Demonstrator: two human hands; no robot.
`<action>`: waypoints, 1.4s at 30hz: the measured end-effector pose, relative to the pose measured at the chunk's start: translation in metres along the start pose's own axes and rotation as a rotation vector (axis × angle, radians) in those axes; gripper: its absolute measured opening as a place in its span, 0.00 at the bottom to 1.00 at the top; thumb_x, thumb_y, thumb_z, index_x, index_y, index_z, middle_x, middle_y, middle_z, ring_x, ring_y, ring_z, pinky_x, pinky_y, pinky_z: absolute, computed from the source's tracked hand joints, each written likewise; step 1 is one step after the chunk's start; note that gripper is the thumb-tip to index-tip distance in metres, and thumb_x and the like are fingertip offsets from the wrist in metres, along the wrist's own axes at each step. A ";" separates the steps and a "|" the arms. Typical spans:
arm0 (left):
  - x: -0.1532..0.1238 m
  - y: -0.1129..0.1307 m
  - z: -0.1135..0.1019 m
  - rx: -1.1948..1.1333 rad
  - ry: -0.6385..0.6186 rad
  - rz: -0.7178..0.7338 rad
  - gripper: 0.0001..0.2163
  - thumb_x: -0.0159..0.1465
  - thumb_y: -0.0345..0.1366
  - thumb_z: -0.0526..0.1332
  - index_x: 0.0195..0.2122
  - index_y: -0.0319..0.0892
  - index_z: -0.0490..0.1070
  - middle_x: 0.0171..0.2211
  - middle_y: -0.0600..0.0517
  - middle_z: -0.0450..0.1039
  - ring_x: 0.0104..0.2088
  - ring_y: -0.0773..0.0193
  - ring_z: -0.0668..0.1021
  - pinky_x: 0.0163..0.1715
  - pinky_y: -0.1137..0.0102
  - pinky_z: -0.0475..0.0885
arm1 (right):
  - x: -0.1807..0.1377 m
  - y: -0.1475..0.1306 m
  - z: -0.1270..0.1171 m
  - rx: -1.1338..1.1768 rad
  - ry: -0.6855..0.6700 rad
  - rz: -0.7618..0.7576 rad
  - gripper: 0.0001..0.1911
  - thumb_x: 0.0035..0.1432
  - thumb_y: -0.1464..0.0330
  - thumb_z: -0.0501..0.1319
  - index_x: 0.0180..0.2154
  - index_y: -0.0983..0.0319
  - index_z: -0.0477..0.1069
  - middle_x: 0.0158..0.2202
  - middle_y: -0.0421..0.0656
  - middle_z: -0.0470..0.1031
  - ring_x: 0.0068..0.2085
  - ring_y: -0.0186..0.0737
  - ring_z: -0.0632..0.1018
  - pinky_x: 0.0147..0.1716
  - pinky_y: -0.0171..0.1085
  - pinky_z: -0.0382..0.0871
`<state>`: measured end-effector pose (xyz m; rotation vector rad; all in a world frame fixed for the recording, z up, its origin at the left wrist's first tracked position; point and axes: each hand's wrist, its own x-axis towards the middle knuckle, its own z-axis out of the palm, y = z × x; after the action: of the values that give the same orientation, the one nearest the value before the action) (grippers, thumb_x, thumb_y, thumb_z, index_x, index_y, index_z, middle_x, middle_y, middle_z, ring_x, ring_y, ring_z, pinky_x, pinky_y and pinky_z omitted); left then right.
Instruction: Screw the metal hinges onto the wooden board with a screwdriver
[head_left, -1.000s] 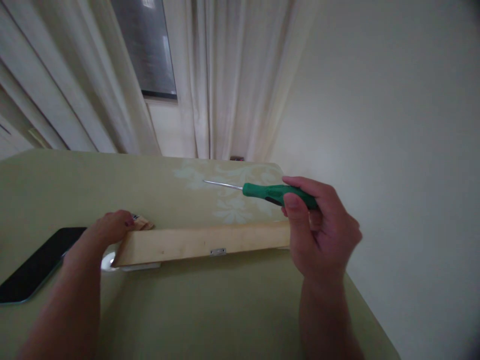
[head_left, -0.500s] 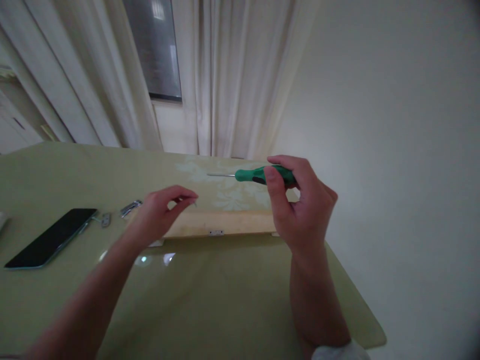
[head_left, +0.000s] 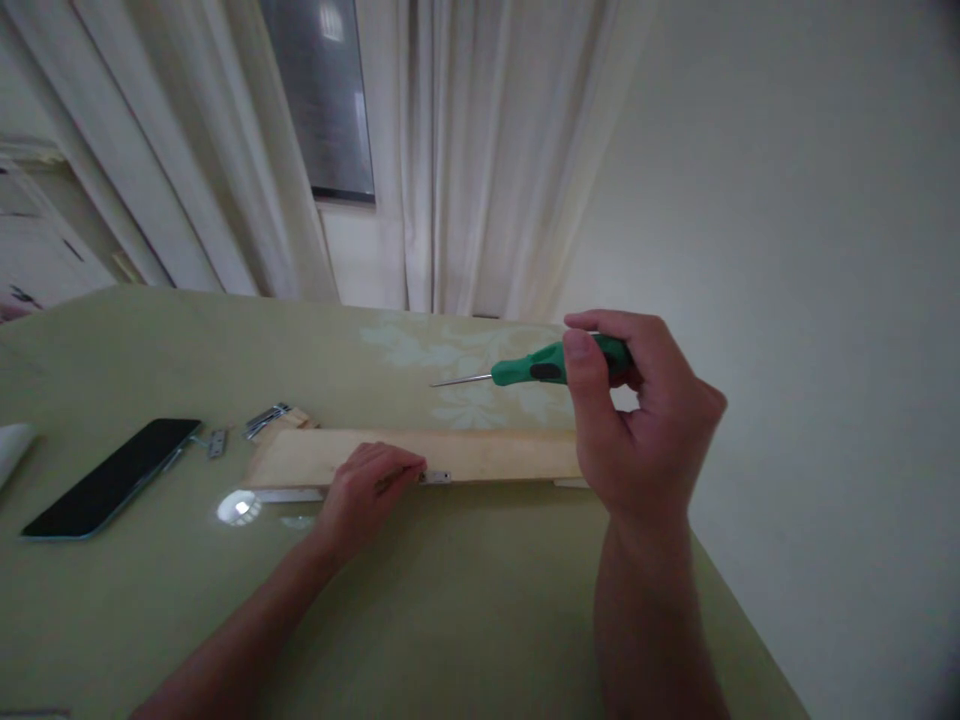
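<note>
My right hand (head_left: 641,420) grips a green-handled screwdriver (head_left: 529,367) above the right part of a pale wooden board (head_left: 499,455). The screwdriver's thin metal shaft points left, its tip in the air, apart from the board. On the board's near edge sits a small metal plate (head_left: 439,477) with holes. My left hand (head_left: 371,490) is closed in a pinch at the plate's left end, fingertips at the board's edge. Whatever lies between those fingertips is too small to make out. The board rests raised on white pieces (head_left: 289,495) beneath it.
Left of the board lies a dark-screened phone or tablet (head_left: 112,480). Beside it are a loose metal plate (head_left: 217,443) and a little pile of metal parts (head_left: 266,420). The green table (head_left: 450,610) has its right edge near my right forearm; curtains (head_left: 487,150) hang behind.
My left hand has moved right and down from above the board to the plate, still pinched. The screwdriver in my right hand has shifted slightly right and down. The camera view has shifted a little.
</note>
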<state>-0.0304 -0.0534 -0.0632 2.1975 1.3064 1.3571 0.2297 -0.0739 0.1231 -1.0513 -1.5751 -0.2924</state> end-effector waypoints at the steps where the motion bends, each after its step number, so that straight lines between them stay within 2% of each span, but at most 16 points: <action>1: -0.001 -0.001 0.001 0.002 -0.009 0.004 0.08 0.70 0.42 0.66 0.38 0.48 0.85 0.34 0.51 0.86 0.35 0.58 0.84 0.41 0.65 0.76 | 0.000 -0.001 -0.001 0.004 -0.002 0.000 0.11 0.74 0.59 0.61 0.46 0.57 0.78 0.36 0.42 0.83 0.32 0.37 0.83 0.31 0.35 0.75; 7: -0.003 -0.004 0.003 0.010 -0.044 0.052 0.07 0.70 0.39 0.66 0.39 0.48 0.84 0.36 0.50 0.86 0.37 0.58 0.85 0.42 0.63 0.76 | 0.000 -0.003 -0.003 0.012 -0.009 -0.017 0.11 0.74 0.59 0.62 0.46 0.58 0.78 0.36 0.42 0.83 0.31 0.36 0.81 0.31 0.35 0.74; 10: -0.003 -0.002 0.004 0.017 -0.045 0.082 0.06 0.70 0.38 0.66 0.38 0.47 0.84 0.36 0.49 0.86 0.37 0.58 0.85 0.42 0.63 0.76 | -0.001 -0.001 0.000 0.006 -0.041 -0.050 0.10 0.73 0.60 0.63 0.42 0.58 0.77 0.31 0.38 0.80 0.27 0.32 0.77 0.30 0.33 0.71; 14: -0.004 -0.001 0.006 0.020 -0.040 0.129 0.04 0.69 0.35 0.67 0.37 0.46 0.82 0.35 0.50 0.86 0.36 0.59 0.85 0.40 0.64 0.76 | -0.004 0.001 0.013 -0.029 -0.142 -0.072 0.12 0.72 0.59 0.64 0.36 0.58 0.74 0.24 0.34 0.73 0.23 0.30 0.71 0.28 0.33 0.64; 21: -0.004 0.003 0.006 0.054 -0.042 0.115 0.05 0.70 0.38 0.67 0.36 0.46 0.80 0.31 0.52 0.83 0.32 0.61 0.82 0.36 0.65 0.74 | -0.014 -0.001 0.037 -0.052 -0.321 -0.091 0.16 0.72 0.59 0.63 0.32 0.59 0.71 0.23 0.34 0.68 0.25 0.32 0.70 0.30 0.35 0.60; 24: -0.006 0.002 0.008 0.069 0.003 0.099 0.04 0.69 0.38 0.69 0.40 0.46 0.80 0.31 0.54 0.83 0.32 0.61 0.82 0.35 0.67 0.75 | -0.018 -0.004 0.043 -0.042 -0.382 -0.095 0.18 0.73 0.57 0.62 0.31 0.60 0.70 0.23 0.34 0.68 0.26 0.32 0.70 0.30 0.35 0.58; 27: -0.008 0.000 0.010 0.091 0.024 0.097 0.06 0.70 0.38 0.69 0.46 0.46 0.79 0.33 0.54 0.84 0.33 0.61 0.83 0.37 0.67 0.75 | -0.022 -0.006 0.048 -0.051 -0.421 -0.099 0.18 0.73 0.56 0.61 0.32 0.60 0.71 0.24 0.35 0.69 0.26 0.33 0.70 0.30 0.35 0.56; 30: -0.008 -0.001 0.011 0.118 0.019 0.118 0.06 0.72 0.39 0.67 0.47 0.46 0.79 0.34 0.54 0.84 0.34 0.61 0.83 0.38 0.66 0.74 | -0.024 -0.006 0.052 -0.046 -0.453 -0.086 0.18 0.73 0.56 0.61 0.32 0.60 0.71 0.24 0.36 0.70 0.27 0.33 0.71 0.31 0.35 0.56; 37: -0.006 0.004 0.010 0.150 0.019 0.153 0.06 0.73 0.40 0.66 0.44 0.45 0.79 0.32 0.54 0.82 0.33 0.62 0.81 0.37 0.67 0.72 | -0.027 -0.005 0.058 -0.035 -0.478 -0.126 0.17 0.73 0.57 0.62 0.32 0.60 0.72 0.24 0.35 0.68 0.27 0.33 0.70 0.31 0.36 0.56; 42: -0.005 0.006 0.011 0.145 0.025 0.164 0.04 0.72 0.36 0.66 0.45 0.45 0.79 0.31 0.55 0.80 0.32 0.63 0.79 0.35 0.68 0.70 | -0.026 -0.005 0.053 -0.005 -0.379 -0.148 0.16 0.72 0.60 0.63 0.32 0.61 0.73 0.24 0.35 0.69 0.26 0.32 0.69 0.30 0.35 0.58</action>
<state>-0.0190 -0.0586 -0.0680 2.4399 1.2947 1.3914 0.1890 -0.0528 0.0857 -1.0375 -1.9978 -0.2044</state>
